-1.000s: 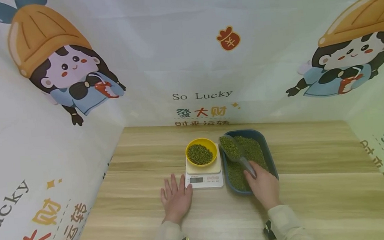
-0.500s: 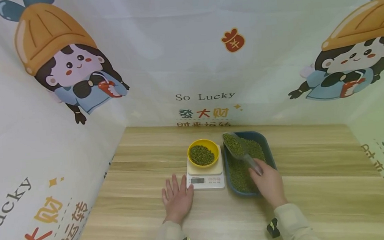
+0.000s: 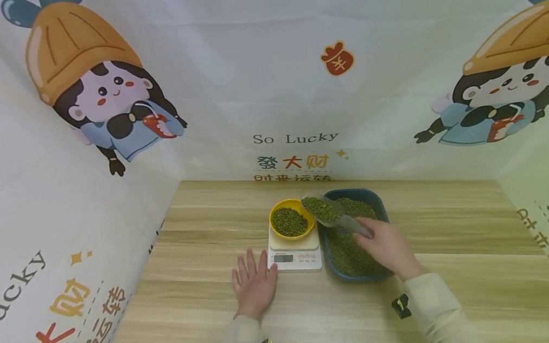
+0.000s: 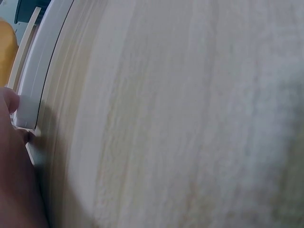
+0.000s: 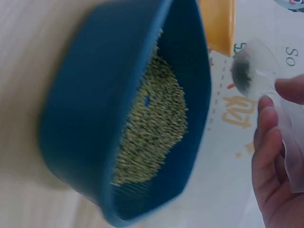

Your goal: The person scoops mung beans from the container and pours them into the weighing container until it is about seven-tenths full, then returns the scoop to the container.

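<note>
My right hand (image 3: 384, 243) grips the handle of a translucent scoop (image 3: 345, 221) loaded with green mung beans (image 3: 321, 209). The scoop's tip overlaps the right rim of a yellow bowl (image 3: 312, 226), which holds more beans. That bowl stands on a white kitchen scale (image 3: 304, 258) with a small display. In the right wrist view the thumb and fingers wrap the scoop (image 5: 285, 128) above a blue tub (image 5: 80, 104). My left hand (image 3: 256, 287) lies flat on the table, fingers spread, its thumb right at the scale's front left corner. The left wrist view shows the scale's edge (image 4: 40, 71).
The blue tub (image 3: 330, 264) of beans stands right of the scale, under the right hand. A wooden table (image 3: 198, 309) carries everything. Printed cloth (image 3: 208, 90) hangs at the back and both sides.
My right hand has turned and swung the loaded scoop left, from over the tub to the bowl's rim. The left hand has stayed in place. The head view has shifted slightly.
</note>
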`<state>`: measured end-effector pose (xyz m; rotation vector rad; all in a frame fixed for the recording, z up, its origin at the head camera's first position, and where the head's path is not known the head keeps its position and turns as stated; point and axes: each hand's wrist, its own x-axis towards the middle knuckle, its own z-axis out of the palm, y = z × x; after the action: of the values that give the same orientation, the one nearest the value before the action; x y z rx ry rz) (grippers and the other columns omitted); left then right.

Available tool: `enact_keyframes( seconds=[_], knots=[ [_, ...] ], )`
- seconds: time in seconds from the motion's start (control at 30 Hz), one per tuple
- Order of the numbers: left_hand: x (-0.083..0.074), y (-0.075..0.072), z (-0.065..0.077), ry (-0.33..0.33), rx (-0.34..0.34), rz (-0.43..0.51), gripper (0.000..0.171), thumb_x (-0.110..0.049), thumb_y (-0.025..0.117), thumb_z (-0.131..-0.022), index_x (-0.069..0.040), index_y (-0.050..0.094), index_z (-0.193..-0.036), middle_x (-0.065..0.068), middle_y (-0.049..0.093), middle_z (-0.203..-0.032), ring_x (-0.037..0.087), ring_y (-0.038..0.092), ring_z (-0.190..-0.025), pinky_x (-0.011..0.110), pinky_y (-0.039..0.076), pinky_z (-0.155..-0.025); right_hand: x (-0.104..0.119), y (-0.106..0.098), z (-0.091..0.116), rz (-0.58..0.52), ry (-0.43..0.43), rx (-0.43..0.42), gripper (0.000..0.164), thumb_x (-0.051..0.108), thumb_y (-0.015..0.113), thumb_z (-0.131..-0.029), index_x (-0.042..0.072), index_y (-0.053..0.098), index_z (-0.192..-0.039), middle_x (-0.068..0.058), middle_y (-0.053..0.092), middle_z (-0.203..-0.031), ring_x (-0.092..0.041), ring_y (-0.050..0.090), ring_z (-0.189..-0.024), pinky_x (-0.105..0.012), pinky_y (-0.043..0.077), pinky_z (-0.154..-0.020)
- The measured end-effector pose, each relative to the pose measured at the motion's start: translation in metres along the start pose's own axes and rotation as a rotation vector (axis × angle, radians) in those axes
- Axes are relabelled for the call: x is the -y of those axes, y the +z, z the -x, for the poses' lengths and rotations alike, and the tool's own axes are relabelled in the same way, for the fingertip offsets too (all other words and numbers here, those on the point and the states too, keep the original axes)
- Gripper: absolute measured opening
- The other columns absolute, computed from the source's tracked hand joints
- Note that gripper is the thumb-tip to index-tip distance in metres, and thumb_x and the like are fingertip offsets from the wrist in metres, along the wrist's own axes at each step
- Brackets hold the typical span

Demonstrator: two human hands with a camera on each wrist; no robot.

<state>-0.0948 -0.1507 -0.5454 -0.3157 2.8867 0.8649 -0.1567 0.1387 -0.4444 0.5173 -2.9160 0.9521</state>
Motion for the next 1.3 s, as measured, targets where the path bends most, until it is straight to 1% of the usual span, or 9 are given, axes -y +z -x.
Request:
enact_keyframes(
  seconds=[0.13, 0.27, 0.37, 0.47, 0.7, 0.93, 1.0, 1.2, 1.3],
  knots=[
    [0.0, 0.0, 0.0, 0.002, -0.001, 0.001, 0.058, -0.047, 0.025, -0.102, -0.014, 0.028, -0.15, 0.015, 0.003, -0.158, 0.038, -0.009, -0.14, 0.061, -0.004, -0.11, 0.007, -0.008, -0.006, 0.076, -0.079, 0.044, 0.041, 0.021, 0.065, -0.086, 0.003, 0.062, -0.122, 0.003, 0.051, -0.057, -0.007, 0.037, -0.042, -0.025, 0.037, -0.04],
    [0.002, 0.002, 0.0, 0.009, -0.013, -0.006, 0.058, -0.046, 0.025, -0.101, -0.014, 0.029, -0.15, 0.016, 0.004, -0.158, 0.039, -0.008, -0.14, 0.062, -0.004, -0.11, 0.013, -0.012, -0.01, 0.129, -0.119, 0.078, 0.04, 0.019, 0.065, -0.085, 0.0, 0.062, -0.121, 0.006, 0.045, -0.051, -0.005, 0.032, -0.039, -0.022, 0.032, -0.036],
    [0.002, 0.003, -0.001, 0.007, -0.014, -0.014, 0.058, -0.046, 0.025, -0.101, -0.015, 0.028, -0.15, 0.015, 0.004, -0.158, 0.038, -0.008, -0.14, 0.061, -0.004, -0.11, 0.017, -0.016, -0.012, 0.155, -0.139, 0.092, 0.039, 0.017, 0.064, -0.084, 0.001, 0.064, -0.119, 0.008, 0.045, -0.049, -0.003, 0.03, -0.037, -0.019, 0.029, -0.033],
    [0.001, 0.003, -0.001, 0.008, -0.013, -0.006, 0.058, -0.046, 0.025, -0.101, -0.014, 0.028, -0.15, 0.015, 0.004, -0.158, 0.038, -0.008, -0.14, 0.061, -0.004, -0.11, 0.02, -0.019, -0.014, 0.183, -0.161, 0.099, 0.038, 0.017, 0.064, -0.084, 0.002, 0.064, -0.118, 0.008, 0.047, -0.049, -0.003, 0.03, -0.037, -0.019, 0.028, -0.032],
    [0.001, 0.001, -0.002, 0.004, -0.003, -0.012, 0.058, -0.047, 0.024, -0.101, -0.015, 0.027, -0.15, 0.014, 0.002, -0.158, 0.037, -0.01, -0.14, 0.06, -0.005, -0.111, 0.026, -0.029, -0.023, 0.263, -0.2, 0.136, 0.038, 0.017, 0.065, -0.084, 0.001, 0.064, -0.119, 0.006, 0.054, -0.056, -0.003, 0.032, -0.038, -0.02, 0.031, -0.034],
    [0.005, 0.003, -0.002, 0.003, 0.012, -0.012, 0.059, -0.047, 0.025, -0.101, -0.015, 0.025, -0.151, 0.015, 0.001, -0.158, 0.037, -0.011, -0.14, 0.061, -0.005, -0.11, 0.032, -0.038, -0.028, 0.346, -0.229, 0.162, 0.04, 0.017, 0.064, -0.083, 0.001, 0.064, -0.119, 0.004, 0.053, -0.056, -0.004, 0.032, -0.037, -0.02, 0.03, -0.034],
    [0.005, 0.003, -0.002, 0.004, 0.01, -0.011, 0.059, -0.047, 0.024, -0.101, -0.015, 0.025, -0.151, 0.015, 0.001, -0.158, 0.037, -0.012, -0.14, 0.06, -0.006, -0.11, 0.034, -0.04, -0.029, 0.355, -0.237, 0.16, 0.04, 0.017, 0.063, -0.083, 0.001, 0.065, -0.119, 0.005, 0.053, -0.057, -0.004, 0.033, -0.037, -0.021, 0.031, -0.034],
    [0.005, 0.003, -0.003, 0.008, 0.009, 0.0, 0.059, -0.047, 0.025, -0.101, -0.016, 0.025, -0.151, 0.014, 0.0, -0.158, 0.037, -0.012, -0.14, 0.06, -0.006, -0.11, 0.04, -0.043, -0.031, 0.375, -0.262, 0.166, 0.039, 0.016, 0.063, -0.083, 0.001, 0.065, -0.118, 0.005, 0.047, -0.052, -0.004, 0.032, -0.039, -0.02, 0.029, -0.035],
    [0.005, 0.002, -0.003, 0.008, 0.008, 0.001, 0.058, -0.047, 0.025, -0.101, -0.015, 0.025, -0.151, 0.014, 0.001, -0.158, 0.037, -0.012, -0.14, 0.06, -0.006, -0.11, 0.041, -0.044, -0.032, 0.373, -0.264, 0.166, 0.039, 0.016, 0.063, -0.082, 0.001, 0.065, -0.118, 0.005, 0.047, -0.052, -0.004, 0.032, -0.039, -0.019, 0.029, -0.034]
  ],
)
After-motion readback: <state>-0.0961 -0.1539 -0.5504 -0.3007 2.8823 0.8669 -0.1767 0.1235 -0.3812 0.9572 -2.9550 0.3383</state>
